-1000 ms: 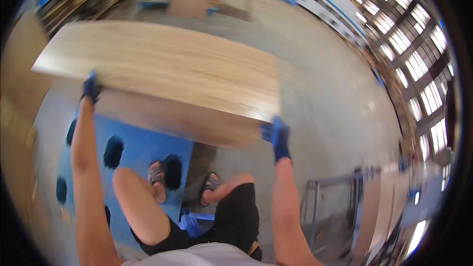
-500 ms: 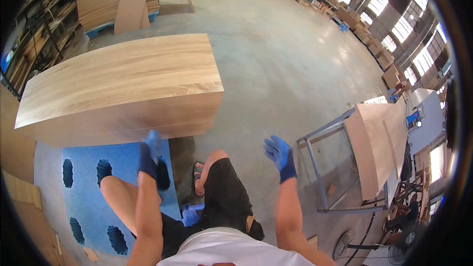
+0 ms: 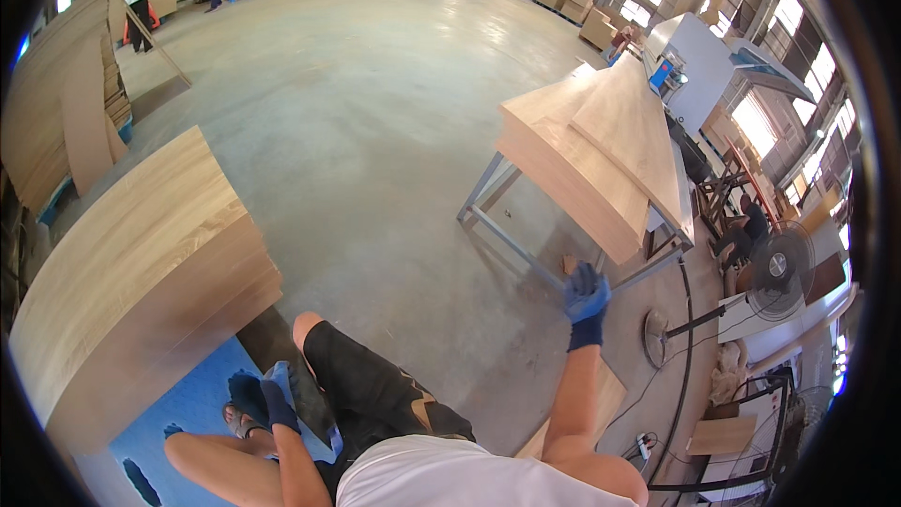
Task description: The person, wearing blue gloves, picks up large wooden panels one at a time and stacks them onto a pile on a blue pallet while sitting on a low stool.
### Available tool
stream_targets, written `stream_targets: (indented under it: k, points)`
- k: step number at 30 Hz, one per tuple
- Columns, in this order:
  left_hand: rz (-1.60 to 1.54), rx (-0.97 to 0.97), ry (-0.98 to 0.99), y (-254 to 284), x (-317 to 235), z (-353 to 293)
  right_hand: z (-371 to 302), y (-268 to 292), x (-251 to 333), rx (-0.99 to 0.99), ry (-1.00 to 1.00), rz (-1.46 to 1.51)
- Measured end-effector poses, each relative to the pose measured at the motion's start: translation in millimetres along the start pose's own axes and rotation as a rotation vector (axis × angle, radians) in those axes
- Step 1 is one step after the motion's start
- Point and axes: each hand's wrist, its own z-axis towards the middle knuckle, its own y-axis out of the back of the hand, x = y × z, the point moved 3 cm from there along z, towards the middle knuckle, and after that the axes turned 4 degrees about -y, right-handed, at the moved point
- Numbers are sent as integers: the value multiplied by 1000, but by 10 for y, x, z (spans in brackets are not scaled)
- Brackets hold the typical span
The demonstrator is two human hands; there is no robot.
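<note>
My right hand [image 3: 587, 295], in a blue glove with a dark cuff, is raised with its fingers apart and slightly bent, holding nothing. It appears just in front of the near corner of a grey metal-framed stand [image 3: 521, 249] that carries a stack of wood-grain boards [image 3: 572, 164]. My left hand [image 3: 280, 396], gloved too, hangs low beside my leg, over the blue pallet [image 3: 178, 404]; its fingers are blurred and partly turned away. Left of it, a thick stack of wood-grain panels [image 3: 141, 272] rests on the pallet, apart from the hand.
A standing fan [image 3: 777, 266], cables and a black floor hose [image 3: 688, 319] are at the right. Wood pieces [image 3: 601, 404] lie by my right arm. Tall brown sheets [image 3: 70, 103] stand at the far left, and people [image 3: 137, 0] are at the back.
My view and body have turned right, so the panel stack shifts left and the stand comes nearer the middle. My right hand now appears by the stand; my left is lower, away from the panels.
</note>
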Motion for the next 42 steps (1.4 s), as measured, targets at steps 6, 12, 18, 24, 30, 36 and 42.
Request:
stream_targets:
  k: [6, 12, 18, 24, 30, 36, 42]
  points:
    - [3, -55, -16, 48, -152, -110, 23, 364, 757, -83, 149, 206]
    - [225, -65, -55, -48, -128, -13, -206, 32, 1425, 211, 63, 156]
    - [135, -29, -193, -252, -283, -79, -706, -522, 1431, 196, 202, -237]
    - [-64, 379, -265, -1305, -1199, -1132, -1431, -1220, 502, 406, -200, -99]
    - [-195, 964, -218, -2076, -1890, -2341, -2185, -1867, -587, 1132, -553, -479]
    - [209, 252, -1626, -695, -2272, -2042, -1738, -1504, -314, 929, -761, 38]
    - [-357, -9, -1263, 1124, -2494, -1658, -898, -678, 936, 200, 284, -8]
